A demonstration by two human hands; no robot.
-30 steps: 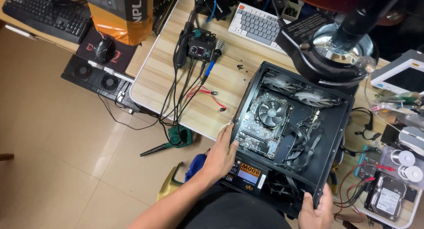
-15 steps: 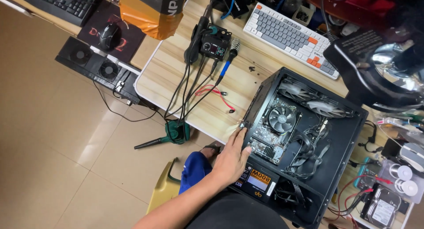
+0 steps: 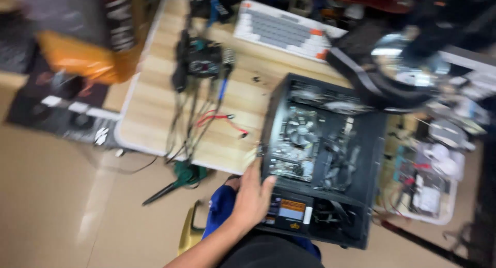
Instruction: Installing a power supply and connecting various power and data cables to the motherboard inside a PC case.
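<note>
An open black computer case lies on its side on the wooden table, its fan, board and cables showing. My left hand grips the case's near left edge, fingers curled over the rim beside the power supply with the orange label. My right hand is out of the picture. The whole view is blurred by motion.
A white and grey keyboard lies at the table's far side. A small black device with trailing cables and red wires sit left of the case. An orange box stands far left. A tray of parts is right.
The view has swung and blurred. My right hand, on the case's near right corner a second ago, has left the picture. My left hand stays on the case's left edge.
</note>
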